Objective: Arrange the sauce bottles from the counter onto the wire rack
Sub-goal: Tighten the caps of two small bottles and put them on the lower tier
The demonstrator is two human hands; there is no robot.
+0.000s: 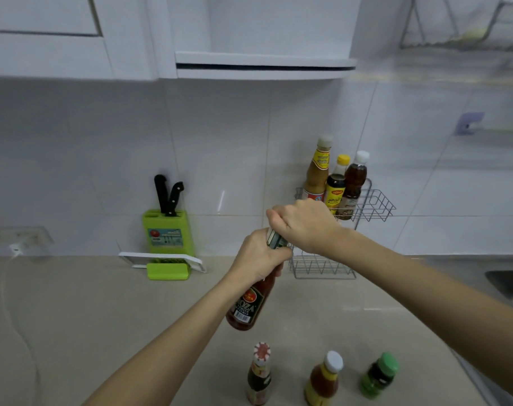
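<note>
While tilted, ketchup bottle (250, 303) two-handed.

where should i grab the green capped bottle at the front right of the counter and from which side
Wrap a hand around the body of the green-capped bottle, just under its wide cap, coming in from the right. It stands upright and looks short and squat, so the cap gives a natural stop. Its right side is open counter, while the white-capped bottle stands close on its left.

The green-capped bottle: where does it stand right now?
In the head view, the green-capped bottle stands on the counter, bottom right, beside the white-capped bottle.
</note>
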